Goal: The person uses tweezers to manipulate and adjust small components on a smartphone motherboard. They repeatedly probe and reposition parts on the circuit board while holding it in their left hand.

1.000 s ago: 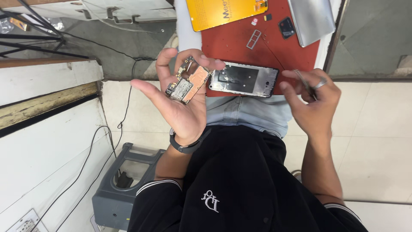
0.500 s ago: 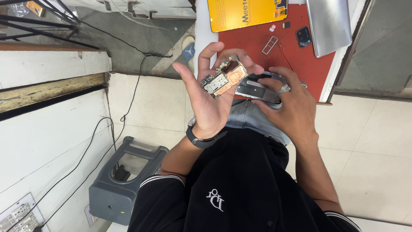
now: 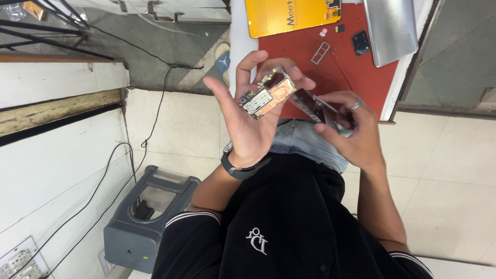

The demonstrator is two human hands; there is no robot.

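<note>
Left hand [image 3: 253,121] half-open, fingers pinching a circuit board [image 3: 268,93]; right hand [image 3: 351,129] clenched around a phone frame [image 3: 315,108]

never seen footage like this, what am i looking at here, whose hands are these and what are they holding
This is one picture from a camera worn on a person's head, looking down at their own two bare hands. There is no machine. The left hand holds a small circuit board in its fingertips. The right hand, wearing a ring, grips an opened phone body. Beyond the hands lies a red work mat with a yellow card, a grey metal panel, a small card tray and a few tiny parts. A grey bin stands on the tiled floor.
</note>
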